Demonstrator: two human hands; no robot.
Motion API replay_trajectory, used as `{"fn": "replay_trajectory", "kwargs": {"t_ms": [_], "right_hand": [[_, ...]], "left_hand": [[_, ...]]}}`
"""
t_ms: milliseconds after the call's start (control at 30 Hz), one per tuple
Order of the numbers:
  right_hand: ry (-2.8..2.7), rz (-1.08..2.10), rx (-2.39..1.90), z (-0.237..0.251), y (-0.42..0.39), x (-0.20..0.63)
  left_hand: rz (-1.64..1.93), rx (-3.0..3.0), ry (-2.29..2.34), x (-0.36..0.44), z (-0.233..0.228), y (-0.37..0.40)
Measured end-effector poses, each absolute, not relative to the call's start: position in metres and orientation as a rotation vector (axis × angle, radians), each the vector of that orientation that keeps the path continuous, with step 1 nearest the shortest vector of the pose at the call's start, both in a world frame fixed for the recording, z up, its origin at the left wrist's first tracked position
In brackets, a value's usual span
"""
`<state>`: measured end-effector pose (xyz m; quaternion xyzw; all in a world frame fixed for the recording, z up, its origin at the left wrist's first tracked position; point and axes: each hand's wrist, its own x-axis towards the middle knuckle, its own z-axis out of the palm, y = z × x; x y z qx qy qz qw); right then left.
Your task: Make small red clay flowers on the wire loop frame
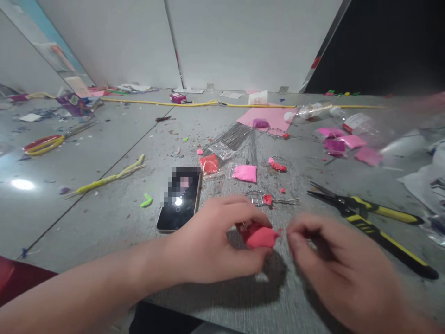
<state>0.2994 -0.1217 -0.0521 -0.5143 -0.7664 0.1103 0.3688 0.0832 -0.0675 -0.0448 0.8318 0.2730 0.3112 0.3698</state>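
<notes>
While your left hand pinches a red clay lump between thumb and fingertips at lower centre of the frame, your right hand sits just beside it at lower right, fingers curled in; motion blur means you can't tell whether it holds a bit of clay or nothing. The lump is lifted slightly above the grey table, casting a shadow below it.

Just above your left hand, a phone lies flat, screen lit. Right of it, two small clear bags: one with red clay, one with pink clay. A wire ring with a red piece lies just above the lump, another wire ring with red bits further up. A bundle of thin wires fans out at centre.

Black-and-yellow pliers lie at right, near your right hand, not touching. A pink sheet sits upper centre, more pink pieces at upper right. A yellow pipe cleaner and a green scrap lie left of the phone. Red-and-yellow scissors are far left.
</notes>
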Motion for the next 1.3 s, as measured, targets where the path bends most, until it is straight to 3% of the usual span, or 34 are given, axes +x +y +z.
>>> {"fn": "replay_trajectory", "kwargs": {"t_ms": [200,400,733,833,967,1133,1300], "right_hand": [[-1.765,0.490,-1.357,-0.057,-0.122,0.308],[-1.917,0.324,-1.319,-0.055,-0.119,0.295],[-1.951,0.392,-1.307,-0.057,-0.119,0.297],[-1.943,0.352,-1.313,-0.058,-0.117,0.296],[-1.951,0.268,-1.213,-0.058,-0.117,0.299],[-2.061,0.198,-0.980,-0.048,-0.121,0.300],[-2.145,0.178,-0.880,-0.046,-0.121,0.297]], "left_hand": [[0.646,2.412,0.936,0.071,-0.052,-0.049],[0.467,2.662,1.135,0.069,-0.077,-0.031],[0.566,2.746,1.168,0.074,-0.078,-0.044],[0.736,2.707,1.159,0.074,-0.074,-0.047],[1.138,2.262,0.836,0.081,-0.063,-0.054],[0.719,1.258,0.681,0.094,-0.062,-0.067],[0.493,0.956,0.525,0.095,-0.070,-0.070]]}}
